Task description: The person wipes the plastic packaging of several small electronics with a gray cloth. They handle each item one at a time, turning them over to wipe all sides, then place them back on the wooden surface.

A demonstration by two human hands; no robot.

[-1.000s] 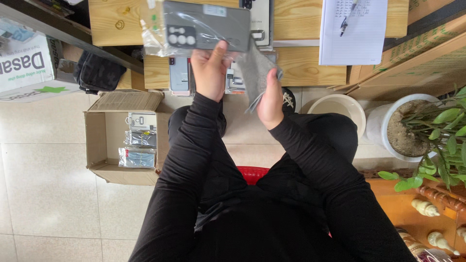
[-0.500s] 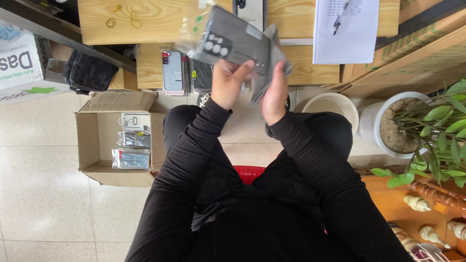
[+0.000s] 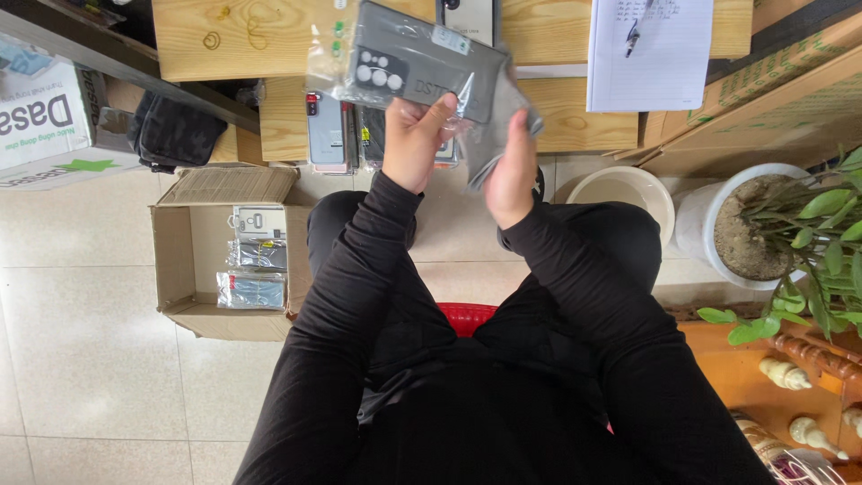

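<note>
My left hand grips a dark grey phone case in a clear plastic sleeve, held up in front of the wooden shelf. My right hand pinches a grey plastic mailing bag that hangs behind and below the case's right end. The case's camera cut-out points left. Both arms wear black sleeves.
An open cardboard box holding packaged phone cases stands on the tiled floor at left. More cases lean under the shelf. A notepad with a pen lies at upper right. A white bowl and a potted plant stand at right.
Both hands have moved together; the case tilted and shifted right, its right end now at the grey bag's mouth. The view shifted slightly.
</note>
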